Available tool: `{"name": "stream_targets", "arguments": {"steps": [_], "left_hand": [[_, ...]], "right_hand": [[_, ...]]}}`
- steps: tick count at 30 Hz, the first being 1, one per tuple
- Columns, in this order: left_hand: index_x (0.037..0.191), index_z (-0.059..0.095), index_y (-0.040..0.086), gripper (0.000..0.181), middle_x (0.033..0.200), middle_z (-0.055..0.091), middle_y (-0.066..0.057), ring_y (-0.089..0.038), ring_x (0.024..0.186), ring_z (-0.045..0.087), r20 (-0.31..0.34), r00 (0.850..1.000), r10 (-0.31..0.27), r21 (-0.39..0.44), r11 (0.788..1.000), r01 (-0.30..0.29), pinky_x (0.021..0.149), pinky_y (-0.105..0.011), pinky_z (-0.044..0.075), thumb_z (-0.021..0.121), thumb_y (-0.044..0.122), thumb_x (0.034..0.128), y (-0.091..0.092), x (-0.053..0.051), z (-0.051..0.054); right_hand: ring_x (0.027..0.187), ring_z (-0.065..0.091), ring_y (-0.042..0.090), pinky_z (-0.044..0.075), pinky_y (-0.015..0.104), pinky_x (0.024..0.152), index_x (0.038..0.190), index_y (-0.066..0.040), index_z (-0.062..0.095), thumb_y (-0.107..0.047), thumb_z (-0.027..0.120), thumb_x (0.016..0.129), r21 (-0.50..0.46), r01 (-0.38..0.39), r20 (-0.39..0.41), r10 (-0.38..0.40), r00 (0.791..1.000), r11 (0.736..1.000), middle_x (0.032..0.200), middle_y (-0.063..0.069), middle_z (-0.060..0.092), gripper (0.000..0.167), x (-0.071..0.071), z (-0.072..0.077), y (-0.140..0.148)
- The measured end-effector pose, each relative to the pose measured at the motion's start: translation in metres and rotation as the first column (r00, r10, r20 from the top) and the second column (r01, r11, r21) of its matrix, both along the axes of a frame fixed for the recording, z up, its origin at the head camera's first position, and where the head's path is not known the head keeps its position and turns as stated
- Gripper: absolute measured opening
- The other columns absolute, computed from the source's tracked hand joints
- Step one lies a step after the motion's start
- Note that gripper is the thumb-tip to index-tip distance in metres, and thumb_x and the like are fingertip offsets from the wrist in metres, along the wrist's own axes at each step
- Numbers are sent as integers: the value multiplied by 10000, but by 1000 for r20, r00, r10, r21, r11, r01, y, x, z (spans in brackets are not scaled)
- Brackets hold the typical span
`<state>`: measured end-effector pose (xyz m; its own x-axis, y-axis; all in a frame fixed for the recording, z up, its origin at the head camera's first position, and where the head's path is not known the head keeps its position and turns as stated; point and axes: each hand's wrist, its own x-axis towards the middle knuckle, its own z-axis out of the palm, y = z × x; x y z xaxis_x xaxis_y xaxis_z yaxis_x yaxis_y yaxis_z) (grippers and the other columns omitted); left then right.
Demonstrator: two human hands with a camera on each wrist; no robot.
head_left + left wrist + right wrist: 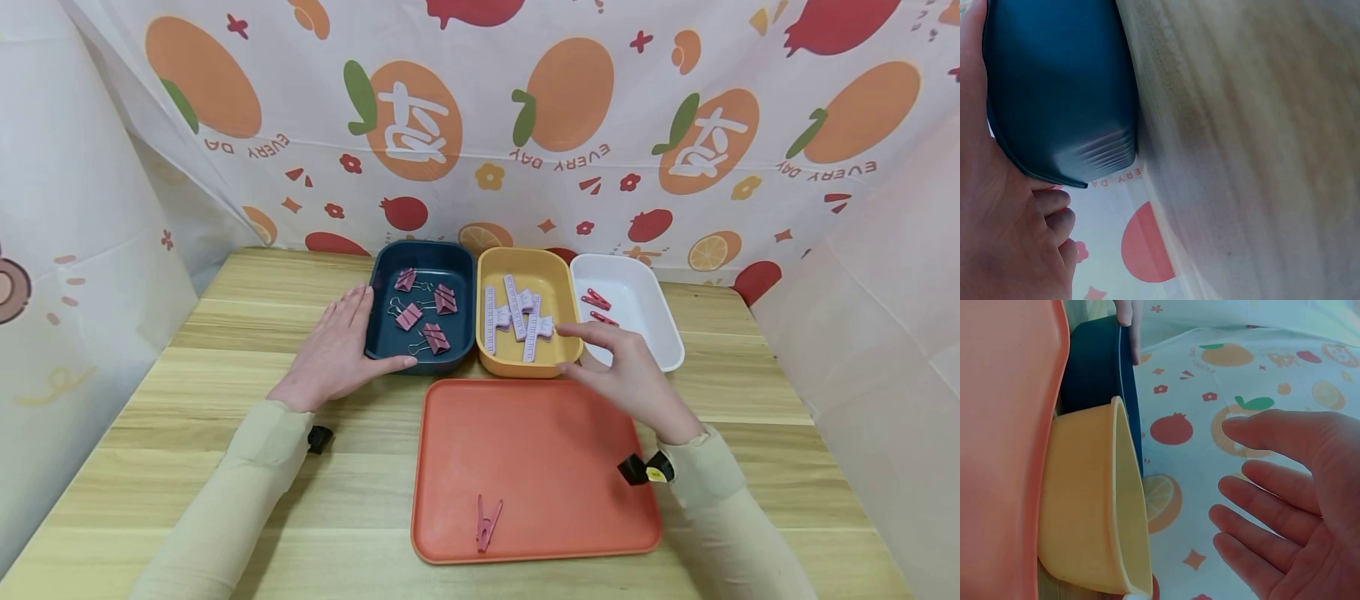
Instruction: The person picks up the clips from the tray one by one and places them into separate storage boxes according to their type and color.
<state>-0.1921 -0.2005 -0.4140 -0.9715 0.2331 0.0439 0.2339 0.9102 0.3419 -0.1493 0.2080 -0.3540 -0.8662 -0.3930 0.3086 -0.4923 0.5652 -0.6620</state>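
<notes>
My left hand (335, 350) rests on the near left corner of a dark blue bin (381, 333), thumb along its front rim and fingers along its left side. Several dark pink binder clips (408, 316) lie in that bin. Over the right front of the yellow bin (510, 367), my right hand (626, 371) hovers with thumb and fingers spread apart and nothing between them. Lilac ruler-shaped clips (531, 329) lie in the yellow bin, just left of the right fingertips. In the right wrist view the right hand (1291, 500) is empty, its fingers loosely extended.
A white bin (652, 308) with small red clothespins (596, 298) stands at the right of the row. An orange-red tray (525, 467) lies in front of the bins, with one pink clothespin (486, 525) near its front edge. A fruit-patterned curtain (487, 192) hangs behind the wooden table (345, 517).
</notes>
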Motion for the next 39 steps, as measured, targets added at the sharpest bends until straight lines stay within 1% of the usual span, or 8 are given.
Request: {"name": "stream_targets", "arguments": {"steps": [2, 7, 18, 22, 30, 34, 37, 39], "left_hand": [[1625, 50, 12, 1342, 1673, 72, -233, -408, 1528, 64, 1, 1000, -1, 0, 1000, 1, 1217, -562, 40, 545, 899, 748, 0, 0, 0], [1624, 52, 10, 1340, 1673, 70, -231, -407, 1529, 63, -2, 1000, -2, 4, 1000, 2, 1218, -559, 37, 547, 896, 750, 0, 0, 0], [1625, 53, 12, 1343, 1674, 68, -229, -406, 1529, 63, -2, 1000, -1, 4, 1000, 1, 1218, -558, 33, 548, 898, 746, 0, 0, -1], [1625, 55, 12, 1341, 1675, 66, -226, -405, 1529, 62, 0, 1000, 0, 0, 1000, 0, 1218, -559, 33, 546, 899, 747, 0, -1, -1], [1625, 48, 12, 1338, 1674, 66, -230, -409, 1528, 62, -8, 1000, -3, -1, 1000, 3, 1217, -560, 31, 560, 888, 752, 0, 0, -2], [1623, 56, 6, 1335, 1674, 67, -230, -410, 1528, 65, -15, 1000, -3, -2, 1000, 3, 1217, -562, 35, 572, 879, 755, -1, 0, -3], [1625, 45, 13, 1342, 1676, 63, -226, -407, 1529, 60, -8, 1000, -1, -2, 1000, 1, 1218, -560, 33, 556, 893, 750, -1, 0, -3], [1626, 36, 18, 1344, 1677, 56, -222, -403, 1530, 55, -2, 1000, 0, -2, 1000, 0, 1218, -558, 29, 545, 899, 748, -1, 0, -2]], "right_hand": [[1153, 631, 172, 504, 401, 986, 1280, -115, 718, -132, 861, 842, -1, -17, -5, 17, 1000, 1000, 1221, -20, 706, 462, 1, -1, -2], [1193, 611, 133, 488, 381, 1020, 1285, -132, 718, -143, 864, 842, -9, -56, 1, 56, 998, 998, 1257, -49, 691, 466, 4, -1, -6], [1239, 580, 107, 470, 394, 1058, 1313, -203, 704, -164, 858, 853, -42, -103, 82, 106, 991, 994, 1292, -87, 667, 486, 16, 3, -15], [1261, 566, 111, 482, 402, 1048, 1333, -218, 692, -162, 854, 857, -46, -122, 93, 126, 988, 991, 1324, -89, 650, 506, 18, 4, -16], [1257, 563, 107, 500, 421, 1023, 1343, -230, 685, -180, 862, 851, -33, -137, 96, 140, 985, 990, 1340, -105, 636, 525, 22, 1, -17], [1231, 571, 100, 515, 407, 991, 1337, -204, 687, -186, 861, 852, -28, -153, 94, 155, 983, 988, 1323, -111, 642, 516, 23, -1, -19], [1220, 575, 99, 522, 403, 977, 1333, -194, 690, -193, 864, 849, -16, -158, 97, 159, 982, 987, 1317, -114, 644, 514, 25, -2, -20], [1229, 573, 106, 518, 428, 991, 1335, -203, 690, -198, 865, 848, -15, -161, 103, 161, 982, 987, 1321, -114, 644, 518, 26, -2, -21]]}}
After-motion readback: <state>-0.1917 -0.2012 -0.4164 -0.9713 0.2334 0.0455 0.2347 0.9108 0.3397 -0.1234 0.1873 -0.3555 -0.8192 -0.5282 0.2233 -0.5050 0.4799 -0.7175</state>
